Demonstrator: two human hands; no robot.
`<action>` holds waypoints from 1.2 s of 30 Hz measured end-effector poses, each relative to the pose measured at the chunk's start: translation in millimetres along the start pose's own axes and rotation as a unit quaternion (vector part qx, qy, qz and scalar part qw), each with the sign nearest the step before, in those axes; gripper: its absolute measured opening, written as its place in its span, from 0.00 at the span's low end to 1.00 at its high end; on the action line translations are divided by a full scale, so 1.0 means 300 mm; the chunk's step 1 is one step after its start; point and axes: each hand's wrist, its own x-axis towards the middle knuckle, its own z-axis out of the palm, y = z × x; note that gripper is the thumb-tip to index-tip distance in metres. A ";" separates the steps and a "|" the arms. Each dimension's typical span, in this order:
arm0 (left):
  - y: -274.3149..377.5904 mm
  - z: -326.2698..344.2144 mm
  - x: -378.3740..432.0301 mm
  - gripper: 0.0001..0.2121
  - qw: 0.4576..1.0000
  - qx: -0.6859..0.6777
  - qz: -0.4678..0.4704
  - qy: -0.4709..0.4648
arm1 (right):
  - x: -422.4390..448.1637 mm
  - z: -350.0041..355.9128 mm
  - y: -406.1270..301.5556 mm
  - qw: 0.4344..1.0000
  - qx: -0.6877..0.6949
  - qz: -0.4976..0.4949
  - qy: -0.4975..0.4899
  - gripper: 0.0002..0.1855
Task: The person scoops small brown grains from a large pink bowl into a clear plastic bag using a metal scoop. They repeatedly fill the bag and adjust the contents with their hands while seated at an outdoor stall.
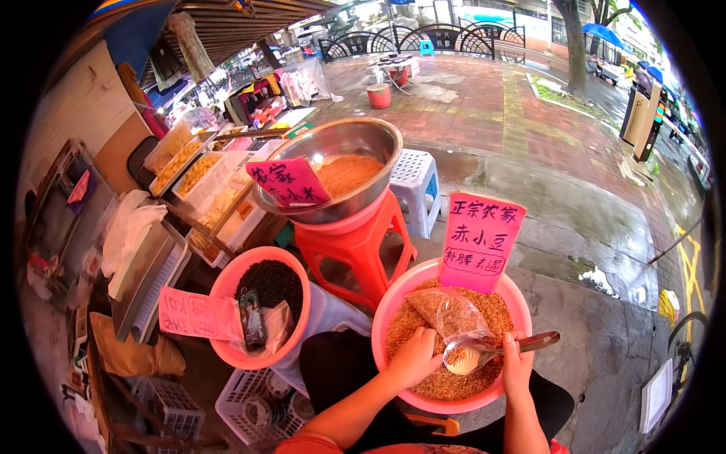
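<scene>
A pink plastic basin [522, 301] full of brown grain [448, 386] stands between my knees. My left hand [413, 356] pinches the rim of a clear plastic bag [454, 312], which lies over the grain and has some in its bottom. My right hand [515, 363] holds a metal spoon [482, 346] by its dark handle. The spoon's bowl is at the bag's mouth, with a little grain in it. Whether my right fingers also grip the bag's edge is hard to tell. Behind the bag, a pink card sign [481, 241] with handwriting stands upright in the grain.
On the left, a pink bucket [300, 272] contains dark beans, a packet and a sign. A steel bowl [391, 142] of reddish grain rests on a red stool [357, 244]. Beyond are a grey stool [417, 181] and food trays [198, 170]. A plastic crate [244, 420] sits low left.
</scene>
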 end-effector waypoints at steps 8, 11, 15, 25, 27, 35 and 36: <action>-0.069 0.045 0.026 0.17 0.995 -0.072 0.070 -0.018 | 0.000 -0.006 0.028 0.996 0.026 -0.058 0.055 0.11; -0.046 0.032 0.033 0.17 0.993 -0.089 0.070 -0.032 | 0.006 -0.024 0.060 0.983 0.056 -0.104 0.140 0.12; -0.037 0.015 0.026 0.17 0.993 -0.080 0.081 -0.014 | -0.014 -0.041 -0.020 0.968 0.017 -0.150 0.199 0.14; -0.010 -0.006 0.027 0.20 0.997 -0.043 0.061 -0.024 | 0.084 -0.118 -0.065 0.930 -0.208 -0.252 0.168 0.14; 0.006 -0.008 0.025 0.19 0.998 -0.042 0.055 -0.012 | 0.101 -0.121 -0.026 0.907 -0.307 -0.249 0.147 0.13; 0.054 -0.024 0.031 0.28 0.993 -0.015 0.062 0.098 | 0.079 -0.012 -0.020 0.883 -0.404 -0.230 0.067 0.05; 0.076 -0.043 0.024 0.30 0.992 -0.003 0.067 0.106 | 0.078 -0.006 -0.026 0.887 -0.403 -0.216 0.064 0.05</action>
